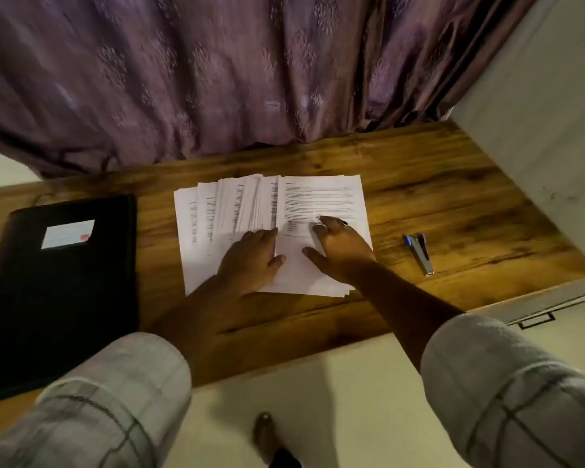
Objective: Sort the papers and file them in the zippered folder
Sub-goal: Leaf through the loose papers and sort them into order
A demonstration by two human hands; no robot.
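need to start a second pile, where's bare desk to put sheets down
Bare desk right of the stapler; a narrow strip between black folder and fanned papers. Crowded mid-desk, where left hand and right hand press them.

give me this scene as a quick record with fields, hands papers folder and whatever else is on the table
surface: wooden table
papers: printed sheets fanned out mid-table
left: left hand flat on the fan, fingers straight
right: right hand spread on the top sheet, ring on one finger
folder: black zippered folder lying closed left of the papers, white label on its cover
other: blue and silver stapler right of the papers, untouched
backdrop: purple curtain
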